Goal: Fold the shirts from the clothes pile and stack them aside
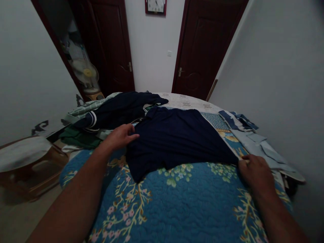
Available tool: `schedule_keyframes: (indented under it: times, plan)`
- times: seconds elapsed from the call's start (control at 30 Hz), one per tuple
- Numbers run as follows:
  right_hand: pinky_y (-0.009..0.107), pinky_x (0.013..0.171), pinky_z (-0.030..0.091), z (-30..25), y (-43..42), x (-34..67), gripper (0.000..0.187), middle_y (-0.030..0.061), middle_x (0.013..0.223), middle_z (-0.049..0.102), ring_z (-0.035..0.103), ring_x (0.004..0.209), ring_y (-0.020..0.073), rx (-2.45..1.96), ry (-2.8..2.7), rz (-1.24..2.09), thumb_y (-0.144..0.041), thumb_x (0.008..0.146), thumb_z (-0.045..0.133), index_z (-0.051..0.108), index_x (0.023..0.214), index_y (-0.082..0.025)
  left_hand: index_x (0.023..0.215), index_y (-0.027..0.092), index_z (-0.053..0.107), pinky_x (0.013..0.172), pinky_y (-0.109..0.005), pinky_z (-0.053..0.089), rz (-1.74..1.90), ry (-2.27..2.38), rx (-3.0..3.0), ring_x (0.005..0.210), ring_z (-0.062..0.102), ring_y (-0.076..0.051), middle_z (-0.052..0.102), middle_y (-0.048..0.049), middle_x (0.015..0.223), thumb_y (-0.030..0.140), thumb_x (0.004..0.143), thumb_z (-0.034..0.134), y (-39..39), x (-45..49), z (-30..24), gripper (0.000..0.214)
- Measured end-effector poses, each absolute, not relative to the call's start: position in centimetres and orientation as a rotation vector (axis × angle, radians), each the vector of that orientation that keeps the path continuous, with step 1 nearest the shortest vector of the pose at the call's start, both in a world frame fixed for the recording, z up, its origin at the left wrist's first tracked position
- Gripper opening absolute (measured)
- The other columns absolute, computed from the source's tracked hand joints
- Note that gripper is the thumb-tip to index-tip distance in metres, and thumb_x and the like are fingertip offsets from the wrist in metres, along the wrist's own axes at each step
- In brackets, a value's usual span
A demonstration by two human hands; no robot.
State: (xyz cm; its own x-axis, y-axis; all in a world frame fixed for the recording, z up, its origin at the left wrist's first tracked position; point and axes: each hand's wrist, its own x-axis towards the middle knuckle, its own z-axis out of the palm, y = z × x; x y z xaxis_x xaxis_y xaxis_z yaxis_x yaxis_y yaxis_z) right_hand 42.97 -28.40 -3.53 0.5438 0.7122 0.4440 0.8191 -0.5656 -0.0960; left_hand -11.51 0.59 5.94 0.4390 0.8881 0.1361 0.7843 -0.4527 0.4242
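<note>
Navy shorts (pixel 174 138) with a white stripe down one side lie spread on a blue flowered quilt (pixel 192 206). Their leg openings face me, and the waist points away. My right hand (pixel 255 170) is closed on the lower right corner of a leg, fingers wrapped round the cloth. At the left edge of the shorts is my left hand (pixel 123 135), thumb stretched out and apart from the fingers. Whether its fingertips touch the cloth I cannot tell.
Piled clothes, among them a dark jacket (pixel 124 106) and a green garment (pixel 81 136), lie at the left. Folded light clothes (pixel 263 150) rest along the right edge. A wooden stool (pixel 32 162) stands at the lower left, a fan (pixel 87 72) behind it.
</note>
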Motion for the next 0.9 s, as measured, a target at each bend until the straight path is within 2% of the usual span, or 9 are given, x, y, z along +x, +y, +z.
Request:
schedule_keyframes:
  times: [0.07,0.17,0.23,0.3,0.37,0.5,0.7,0.83,0.9]
  plan:
    - [0.048,0.109,0.046,-3.4,-28.3,42.6,0.028,0.0175,0.11,0.07,0.063,0.117,0.0358,-2.397,-1.387,-0.581,-0.033,0.091,0.048,0.067,0.106,-0.02,0.114,0.025,0.072,0.08,-0.031,0.05,0.326,1.095,2.359,0.092,0.068,-0.024,0.073,-0.0047,0.103,0.059,0.087,0.075,-3.8,-11.1,6.4,0.044]
    - [0.046,0.109,0.046,-3.3,-28.1,41.7,0.023,0.0138,0.108,0.071,0.065,0.111,0.0328,-2.305,-1.539,-0.505,-0.028,0.085,0.055,0.067,0.104,-0.022,0.119,0.03,0.074,0.086,-0.032,0.051,0.198,0.895,2.412,0.101,0.068,-0.026,0.074,-0.0034,0.111,0.05,0.078,0.086,-9.4,-10.7,4.8,0.047]
    - [0.044,0.106,0.047,-3.3,-27.9,41.1,0.024,0.0121,0.108,0.071,0.065,0.109,0.0313,-2.265,-1.636,-0.419,-0.026,0.083,0.058,0.069,0.104,-0.022,0.117,0.03,0.075,0.09,-0.035,0.05,0.252,0.908,2.517,0.107,0.067,-0.027,0.074,-0.0053,0.114,0.043,0.084,0.08,-11.3,-10.7,2.9,0.037]
    - [0.042,0.104,0.047,-3.4,-27.9,40.6,0.028,0.0119,0.109,0.071,0.064,0.109,0.0306,-2.225,-1.699,-0.369,-0.024,0.081,0.059,0.071,0.107,-0.02,0.112,0.028,0.076,0.09,-0.036,0.051,0.333,0.938,2.579,0.104,0.068,-0.027,0.074,-0.0065,0.11,0.038,0.094,0.066,-11.5,-11.1,1.4,0.023]
    - [0.04,0.103,0.048,-3.5,-27.9,40.5,0.03,0.0122,0.109,0.071,0.064,0.109,0.0295,-2.207,-1.679,-0.363,-0.02,0.081,0.059,0.072,0.108,-0.019,0.112,0.027,0.074,0.088,-0.037,0.052,0.401,0.949,2.575,0.098,0.069,-0.025,0.075,-0.0065,0.108,0.034,0.097,0.056,-10.8,-11.6,0.8,0.024]
    - [0.038,0.1,0.049,-3.5,-28.1,40.9,0.03,0.0128,0.106,0.071,0.064,0.107,0.0279,-2.224,-1.518,-0.383,-0.011,0.079,0.055,0.073,0.102,-0.017,0.124,0.031,0.072,0.089,-0.042,0.057,0.486,1.023,2.463,0.099,0.073,-0.029,0.078,-0.0072,0.113,0.037,0.092,0.059,-8.9,-13.7,1.7,0.036]
    - [0.037,0.096,0.049,-3.2,-28.2,41.4,0.022,0.0097,0.094,0.07,0.063,0.097,0.0263,-2.137,-1.452,-0.41,-0.012,0.08,0.053,0.07,0.09,-0.021,0.099,0.029,0.079,0.088,-0.046,0.059,0.429,1.021,2.489,0.094,0.073,-0.033,0.078,-0.0089,0.101,0.04,0.087,0.06,-8.4,-16.1,2.2,0.025]
    - [0.038,0.096,0.049,-3.2,-28.1,41.7,0.022,0.01,0.093,0.069,0.062,0.097,0.0274,-2.134,-1.401,-0.485,-0.012,0.08,0.053,0.069,0.09,-0.022,0.104,0.027,0.079,0.091,-0.045,0.057,0.51,1.037,2.622,0.099,0.072,-0.032,0.077,-0.0107,0.107,0.034,0.088,0.057,-8.9,-15.2,1.2,0.029]
    - [0.038,0.097,0.049,-3.3,-28.2,41.7,0.024,0.0107,0.096,0.07,0.063,0.1,0.0278,-2.17,-1.416,-0.479,-0.012,0.079,0.053,0.07,0.094,-0.021,0.115,0.027,0.079,0.095,-0.045,0.055,0.479,1.015,2.71,0.106,0.07,-0.031,0.076,-0.0106,0.116,0.031,0.087,0.06,-9.5,-14.0,1.1,0.034]
